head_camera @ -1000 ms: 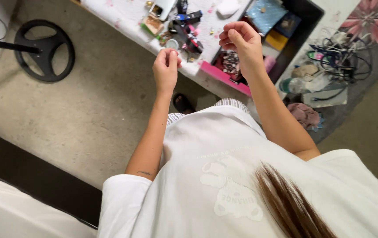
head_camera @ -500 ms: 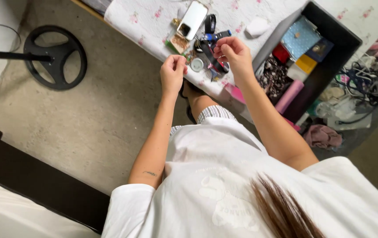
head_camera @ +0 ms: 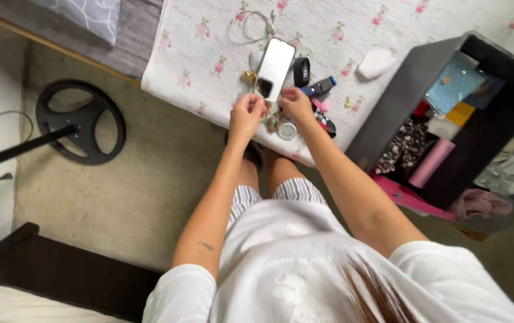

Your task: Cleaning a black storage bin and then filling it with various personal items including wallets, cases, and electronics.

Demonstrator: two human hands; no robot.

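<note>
Hands met just below a white smartphone (head_camera: 275, 69) on the quilted bedspread (head_camera: 203, 54); left hand (head_camera: 246, 113) and right hand (head_camera: 296, 103), fingers pinched narrowly, had dropped closer to the small trinkets (head_camera: 281, 122); what they held was unclear.

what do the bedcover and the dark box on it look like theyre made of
The bedcover looks like quilted cotton: matt, puckered with stitching, printed with small pink figures. The dark box seems to be fabric-covered board, with flat stiff walls and a dull grey surface, though plastic is possible.
</note>
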